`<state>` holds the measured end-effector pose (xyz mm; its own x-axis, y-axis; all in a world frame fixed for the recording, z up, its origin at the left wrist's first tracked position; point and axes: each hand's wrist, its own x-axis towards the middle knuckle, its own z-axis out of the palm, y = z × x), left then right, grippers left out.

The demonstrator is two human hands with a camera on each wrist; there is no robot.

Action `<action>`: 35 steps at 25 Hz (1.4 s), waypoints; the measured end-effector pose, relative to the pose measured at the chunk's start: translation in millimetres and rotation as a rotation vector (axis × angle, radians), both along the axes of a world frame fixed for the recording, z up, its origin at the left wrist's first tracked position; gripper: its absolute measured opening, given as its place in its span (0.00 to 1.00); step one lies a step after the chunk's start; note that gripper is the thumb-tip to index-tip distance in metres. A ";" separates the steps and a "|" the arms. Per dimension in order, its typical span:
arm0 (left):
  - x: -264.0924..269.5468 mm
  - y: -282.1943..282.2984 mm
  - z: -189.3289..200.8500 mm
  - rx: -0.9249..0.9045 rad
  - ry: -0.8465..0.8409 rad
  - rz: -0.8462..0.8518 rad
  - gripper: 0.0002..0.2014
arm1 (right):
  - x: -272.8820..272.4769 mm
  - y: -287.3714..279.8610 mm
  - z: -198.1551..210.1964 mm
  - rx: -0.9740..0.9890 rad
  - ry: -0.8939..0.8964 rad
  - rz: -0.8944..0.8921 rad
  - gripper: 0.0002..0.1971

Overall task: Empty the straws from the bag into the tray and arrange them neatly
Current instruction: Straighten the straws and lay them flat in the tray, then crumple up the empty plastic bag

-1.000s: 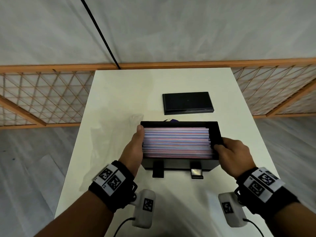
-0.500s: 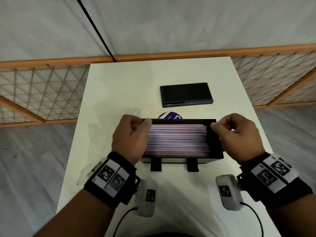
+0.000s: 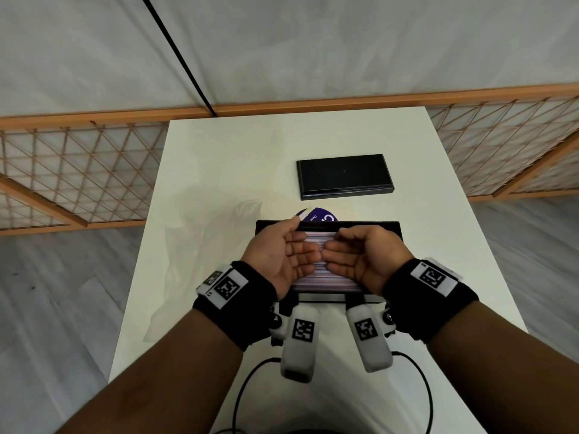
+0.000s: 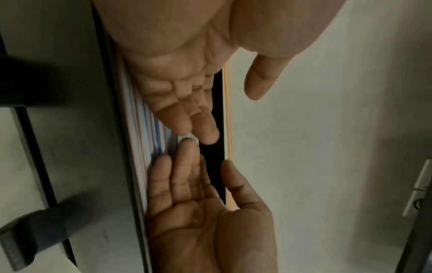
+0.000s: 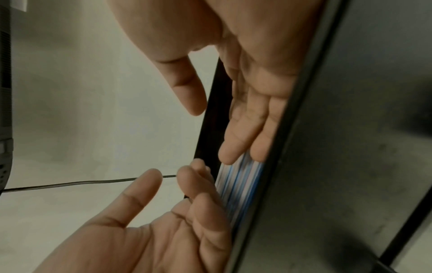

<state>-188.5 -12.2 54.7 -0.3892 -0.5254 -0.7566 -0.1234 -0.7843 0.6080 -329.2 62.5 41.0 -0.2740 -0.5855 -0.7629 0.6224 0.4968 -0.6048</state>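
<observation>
A black tray (image 3: 391, 227) sits on the white table, filled with pastel striped straws (image 3: 322, 283) lying side by side along its length. My left hand (image 3: 300, 242) and right hand (image 3: 338, 249) both lie on the straws with straight fingers, edge down and palms turned up, fingertips almost meeting at the tray's middle. In the left wrist view my left hand (image 4: 198, 114) and right hand (image 4: 194, 203) rest on the straws (image 4: 158, 140). The right wrist view shows the same hands, right (image 5: 252, 120) and left (image 5: 187, 221), against the straws (image 5: 240, 177). The empty clear bag (image 3: 188, 261) lies left of the tray.
A black lid (image 3: 344, 177) lies flat behind the tray, toward the table's far right. A purple printed label (image 3: 322, 216) peeks out just behind the tray's far wall. The table (image 3: 219, 151) is narrow, with a wooden lattice fence beyond it and floor on both sides.
A second ago my hands gripped the tray's two ends. They then went to its far corners and have now come together at the middle, lying flat on the straws.
</observation>
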 end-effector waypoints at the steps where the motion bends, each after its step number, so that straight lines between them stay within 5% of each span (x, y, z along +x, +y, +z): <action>1: -0.1 0.4 -0.5 0.001 -0.008 -0.010 0.17 | -1.2 0.1 0.6 0.008 -0.005 0.010 0.06; 11: -8.7 0.0 7.2 -0.028 -0.182 -0.129 0.16 | -4.8 -0.8 1.3 0.004 -0.035 -0.013 0.07; 14: 15.3 -20.0 27.5 -0.248 -0.185 0.023 0.13 | -4.0 -1.0 4.7 0.005 -0.009 0.009 0.06; 18: 81.8 -63.3 9.8 -0.471 -0.505 0.279 0.09 | -9.8 2.3 18.6 -0.031 0.051 0.003 0.09; 22: 117.3 -39.5 -58.9 -0.195 -0.685 -0.063 0.39 | -14.7 4.6 40.3 -0.111 0.162 -0.038 0.12; 24: 123.2 -23.5 -86.8 -0.162 -0.697 -0.208 0.43 | -15.3 5.8 48.7 -0.149 0.207 -0.049 0.12; 28: 133.6 -14.5 -127.7 -0.395 -0.964 -0.525 0.47 | -15.3 7.7 60.1 -0.209 0.280 -0.070 0.12; 30: 137.1 -11.4 -134.8 -0.468 -1.002 -0.562 0.44 | -13.2 9.3 65.6 -0.238 0.333 -0.082 0.11; 35: 136.0 -14.5 -132.7 -0.621 -1.031 -0.638 0.12 | 1.6 13.3 77.3 -0.329 0.497 -0.037 0.10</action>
